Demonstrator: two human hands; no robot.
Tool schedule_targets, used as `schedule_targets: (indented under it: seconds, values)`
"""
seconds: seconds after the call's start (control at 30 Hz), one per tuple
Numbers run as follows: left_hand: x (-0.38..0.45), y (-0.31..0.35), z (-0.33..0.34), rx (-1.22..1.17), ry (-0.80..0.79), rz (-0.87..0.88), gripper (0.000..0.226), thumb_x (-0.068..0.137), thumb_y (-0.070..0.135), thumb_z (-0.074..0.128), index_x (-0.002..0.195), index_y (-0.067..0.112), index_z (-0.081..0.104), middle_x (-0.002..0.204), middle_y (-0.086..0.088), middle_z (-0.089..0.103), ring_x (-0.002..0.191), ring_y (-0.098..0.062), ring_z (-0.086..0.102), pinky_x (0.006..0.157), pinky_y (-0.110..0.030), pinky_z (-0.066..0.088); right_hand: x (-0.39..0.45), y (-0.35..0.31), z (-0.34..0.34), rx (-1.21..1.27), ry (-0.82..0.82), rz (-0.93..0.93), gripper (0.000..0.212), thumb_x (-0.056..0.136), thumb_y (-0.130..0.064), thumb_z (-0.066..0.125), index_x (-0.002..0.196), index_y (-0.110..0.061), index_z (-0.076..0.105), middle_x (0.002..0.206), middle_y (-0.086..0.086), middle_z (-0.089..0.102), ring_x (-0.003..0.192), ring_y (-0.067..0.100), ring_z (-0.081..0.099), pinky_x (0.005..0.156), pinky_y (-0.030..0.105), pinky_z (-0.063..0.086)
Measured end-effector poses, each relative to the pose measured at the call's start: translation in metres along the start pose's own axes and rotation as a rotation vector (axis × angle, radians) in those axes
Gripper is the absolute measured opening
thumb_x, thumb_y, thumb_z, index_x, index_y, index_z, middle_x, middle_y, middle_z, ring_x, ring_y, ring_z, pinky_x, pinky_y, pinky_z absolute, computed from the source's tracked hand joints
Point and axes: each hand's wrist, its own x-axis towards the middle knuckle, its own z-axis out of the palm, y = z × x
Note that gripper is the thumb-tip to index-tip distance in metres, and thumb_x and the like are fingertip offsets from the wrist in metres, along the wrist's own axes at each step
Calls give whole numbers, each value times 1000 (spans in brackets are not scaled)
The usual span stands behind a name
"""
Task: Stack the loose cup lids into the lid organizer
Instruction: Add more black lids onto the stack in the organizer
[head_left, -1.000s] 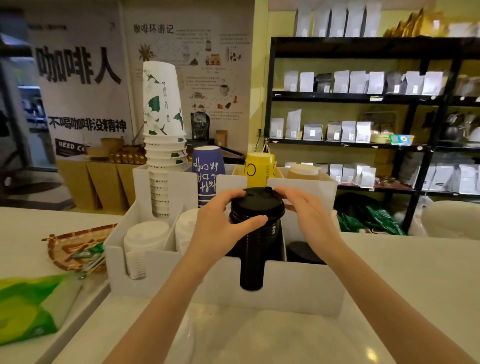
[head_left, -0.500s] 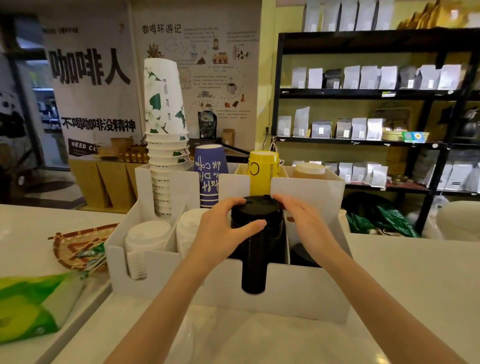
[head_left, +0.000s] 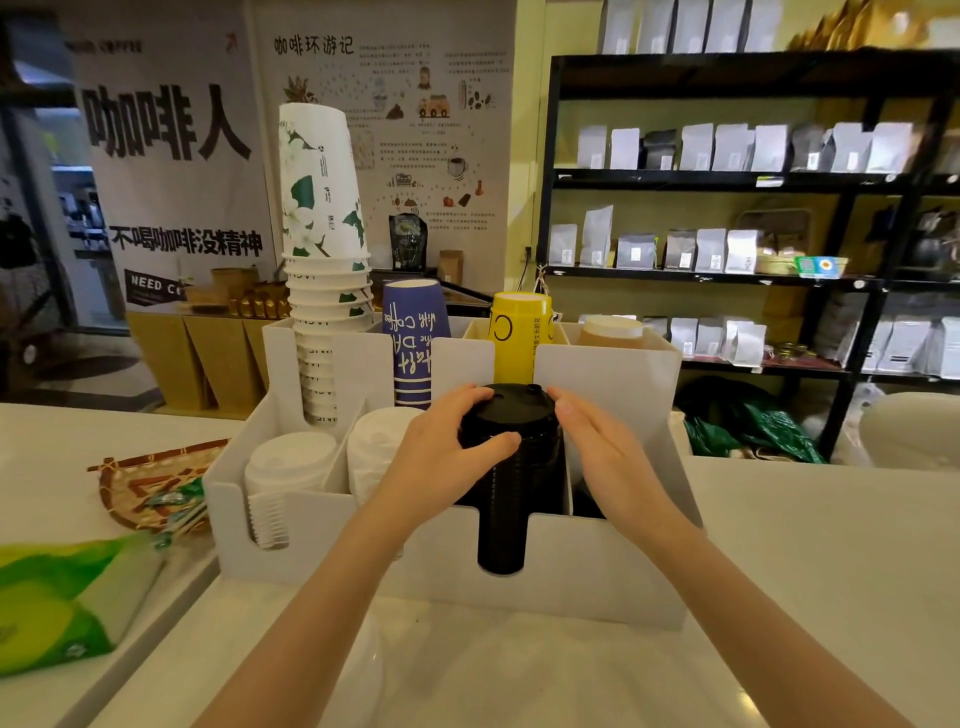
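One black lid stack (head_left: 508, 499): left hand (head_left: 441, 462) grips, right hand (head_left: 605, 457) touches.

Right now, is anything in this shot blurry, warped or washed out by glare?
Head view: the black lid stack is sharp but dark, ridges faint; the shelf smears and bows toward the right edge; soft glare lies on the counter.

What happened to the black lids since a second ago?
The black lid stack sank a little deeper into the white organizer. The left hand kept gripping it; the right hand slid from the top lid to the stack's side. The paper cups and white lids stayed put.
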Motion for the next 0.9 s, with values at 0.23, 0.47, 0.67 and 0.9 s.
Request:
schedule_targets:
  seconds: [0.23,0.47,0.67,0.9]
  values:
    - [-1,0,5,-1,-6,-5,51,79,31,60,125,21,43,119,12,40,107,-4,36,82,-12,30,-4,1,0,44,-20,0,32,94,-32,33,120,-35,50,118,-14,57,112,-8,46,91,7,32]
    - [-4,1,8,-26,-9,-49,50,82,30,56,128,21,38,129,0,39,107,-7,37,76,-9,34,-11,-1,1,70,-32,36,34,94,-31,34,125,-33,46,120,-14,54,109,-8,45,86,3,31]
    - [-16,12,11,87,52,-20,61,84,33,53,136,20,24,148,-5,20,134,-18,18,110,-31,21,-20,-7,-5,24,42,77,43,92,-35,36,134,-29,34,125,-17,40,118,0,35,106,26,27]
    - [-57,39,18,147,161,234,54,81,24,57,130,15,35,146,-8,21,136,-16,8,108,-24,5,-55,-15,-26,-69,134,92,36,91,-38,37,126,-33,44,124,-13,48,118,8,45,100,30,37]
